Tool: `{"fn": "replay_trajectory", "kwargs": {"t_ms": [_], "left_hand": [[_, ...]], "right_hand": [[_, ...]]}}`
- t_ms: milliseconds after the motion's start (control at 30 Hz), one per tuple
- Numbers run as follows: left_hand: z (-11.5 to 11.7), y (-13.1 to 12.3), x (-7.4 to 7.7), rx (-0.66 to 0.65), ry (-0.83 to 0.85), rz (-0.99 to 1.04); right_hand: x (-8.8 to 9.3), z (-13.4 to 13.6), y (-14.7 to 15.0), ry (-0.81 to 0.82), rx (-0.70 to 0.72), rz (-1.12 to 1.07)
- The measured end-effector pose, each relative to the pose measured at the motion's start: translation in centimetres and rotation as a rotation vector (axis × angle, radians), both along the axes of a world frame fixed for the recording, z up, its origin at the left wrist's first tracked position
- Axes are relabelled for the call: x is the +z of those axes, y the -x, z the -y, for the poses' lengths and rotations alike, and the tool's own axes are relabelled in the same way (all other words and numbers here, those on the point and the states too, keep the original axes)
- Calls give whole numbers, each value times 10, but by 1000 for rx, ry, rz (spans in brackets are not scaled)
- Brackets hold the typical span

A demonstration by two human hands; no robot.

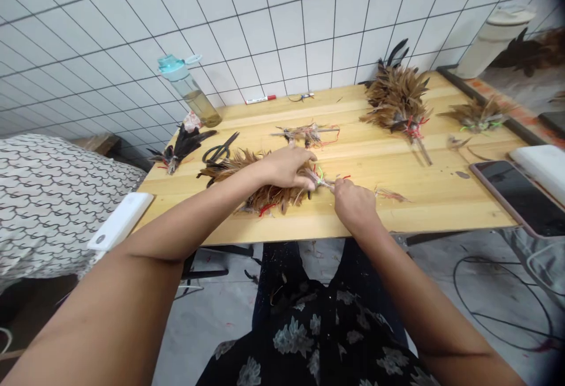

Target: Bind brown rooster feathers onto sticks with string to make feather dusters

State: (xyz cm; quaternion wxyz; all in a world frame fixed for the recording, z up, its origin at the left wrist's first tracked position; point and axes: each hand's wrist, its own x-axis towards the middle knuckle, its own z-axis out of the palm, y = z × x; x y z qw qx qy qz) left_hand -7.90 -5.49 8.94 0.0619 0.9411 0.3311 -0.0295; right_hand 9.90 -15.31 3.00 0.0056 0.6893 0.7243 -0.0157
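Your left arm reaches in from the lower left, its forearm slanting across the feather bundle so that your left hand lies palm down over the bundle's right part, while your right arm comes up from the lower right, elbow bent outward, bringing your right hand just above the near edge of the table. The bundle lies on the tabletop in front of you, nearer your side than the wall, its long axis running left to right, roughly along that edge; the feather tips point left and the thin stick points right, angled slightly toward you. Your left thumb and forefinger are parted on either side of the bound neck, beside the green thread (whether those fingers press or merely rest, I cannot tell). Your right hand is curled into a fist around the end of the stick, knuckles up. Beyond your left forearm, you have black-handled scissors near the feather tips.
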Motion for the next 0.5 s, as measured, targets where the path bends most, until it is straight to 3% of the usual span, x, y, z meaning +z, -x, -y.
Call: {"fn": "replay_trajectory", "kwargs": {"t_ms": [133,267,367,500], "left_hand": [[16,3,-10,38,7,-148],[17,-1,-15,120,-34,-174],[17,-1,-14,59,-135,-127],[15,2,-9,-9,-283,-50]], "right_hand": [[16,-3,-10,-74,-8,18],[27,-16,-9,-162,114,27],[23,-26,-2,-111,212,-12],[14,-37,8,-6,160,-130]]}}
